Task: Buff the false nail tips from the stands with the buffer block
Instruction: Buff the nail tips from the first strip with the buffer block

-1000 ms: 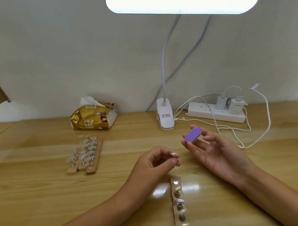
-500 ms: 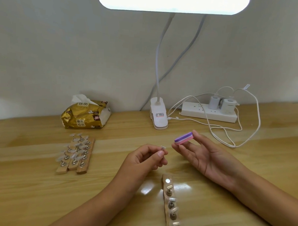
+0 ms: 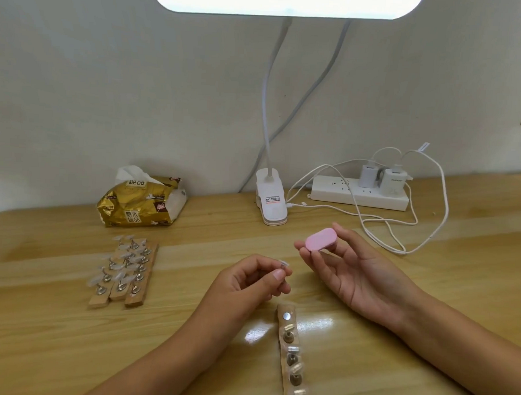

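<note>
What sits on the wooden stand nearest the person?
On the stand: a bare metal disc at the far end, then holders carrying nail tips; its near end is out of frame.

The left hand [image 3: 249,283] pinched a clear false nail tip [image 3: 284,263] between thumb and forefinger. Just beside it, the right hand [image 3: 360,276], palm up, held the pink buffer block [image 3: 321,239] at its fingertips. Below them a wooden stand [image 3: 291,357] lay on the tabletop [image 3: 53,337]. Three more stands [image 3: 124,278] lay together at left, near a gold tissue pack [image 3: 139,204].
</note>
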The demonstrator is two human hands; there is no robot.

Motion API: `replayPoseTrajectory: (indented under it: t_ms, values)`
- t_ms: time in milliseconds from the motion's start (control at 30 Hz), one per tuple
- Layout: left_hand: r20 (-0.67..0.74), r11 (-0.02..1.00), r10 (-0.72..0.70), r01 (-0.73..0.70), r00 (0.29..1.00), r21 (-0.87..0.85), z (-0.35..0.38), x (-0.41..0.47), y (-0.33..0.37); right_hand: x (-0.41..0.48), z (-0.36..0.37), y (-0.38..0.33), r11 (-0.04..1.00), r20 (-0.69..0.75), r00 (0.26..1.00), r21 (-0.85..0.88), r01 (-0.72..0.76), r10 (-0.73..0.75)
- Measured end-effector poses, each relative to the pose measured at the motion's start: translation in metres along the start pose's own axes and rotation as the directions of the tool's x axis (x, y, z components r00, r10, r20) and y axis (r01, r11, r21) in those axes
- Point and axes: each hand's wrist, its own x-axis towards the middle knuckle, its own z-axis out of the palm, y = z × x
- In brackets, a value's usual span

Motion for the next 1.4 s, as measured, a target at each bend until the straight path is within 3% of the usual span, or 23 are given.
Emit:
replayPoseTrajectory:
  t_ms: [67,100,200,233,333,433,500,567,633,700,767,900,1033,1400]
  values:
    - [-0.006,1.000,0.009,-0.009,1.000,0.006,0.001,-0.001,0.001,0.000,0.001,0.005,0.958,0.030,0.986,-0.231,0.168,-0.166]
    - [-0.010,1.000,0.013,-0.012,1.000,0.015,0.001,-0.001,0.002,-0.001,0.001,0.008,0.877,0.063,0.959,-0.392,0.279,-0.277]
    - [-0.009,0.998,0.016,-0.015,1.000,0.058,0.002,-0.002,0.002,-0.007,0.000,0.018,0.420,0.298,0.803,-0.729,0.541,-0.516]
    - [-0.004,0.998,0.017,-0.017,1.000,0.066,0.002,-0.002,0.001,-0.008,-0.001,0.021,0.298,0.393,0.753,-0.744,0.598,-0.528]
    - [0.011,0.995,0.018,-0.019,1.000,0.100,0.003,-0.002,0.001,-0.012,0.001,0.026,0.075,0.578,0.638,-0.708,0.702,-0.509]
    - [0.018,0.994,0.023,-0.025,1.000,0.108,0.003,-0.002,0.000,-0.012,0.002,0.028,-0.107,0.677,0.590,-0.692,0.714,-0.441]
    - [0.012,0.995,0.034,-0.035,0.999,0.090,0.003,-0.003,0.000,-0.007,0.001,0.027,-0.095,0.626,0.656,-0.750,0.655,-0.422]
    - [0.002,0.995,0.047,-0.047,0.999,0.087,0.003,-0.004,0.001,-0.003,0.002,0.021,0.070,0.451,0.784,-0.847,0.526,-0.427]
    - [-0.010,0.997,0.053,-0.052,0.999,0.063,0.003,-0.004,0.001,0.001,-0.001,0.015,0.266,0.278,0.864,-0.872,0.410,-0.420]
    - [-0.021,0.998,0.044,-0.044,0.999,0.037,0.003,-0.003,0.000,0.002,-0.004,0.012,0.379,0.203,0.865,-0.835,0.398,-0.459]
    - [-0.032,0.999,0.041,-0.040,0.999,0.037,0.002,-0.002,0.000,0.000,-0.004,0.013,0.422,0.213,0.840,-0.787,0.451,-0.499]
    - [-0.049,0.999,0.043,-0.042,0.998,0.023,-0.001,-0.002,-0.001,-0.004,-0.003,0.021,0.434,0.285,0.792,-0.711,0.553,-0.541]
    - [-0.076,0.999,0.040,-0.039,0.996,0.007,-0.003,-0.001,-0.002,-0.006,-0.003,0.024,0.322,0.402,0.730,-0.704,0.632,-0.553]
    - [-0.034,0.999,0.042,-0.043,0.999,-0.010,-0.003,0.001,-0.006,-0.007,-0.003,0.027,0.337,0.441,0.804,-0.745,0.576,-0.399]
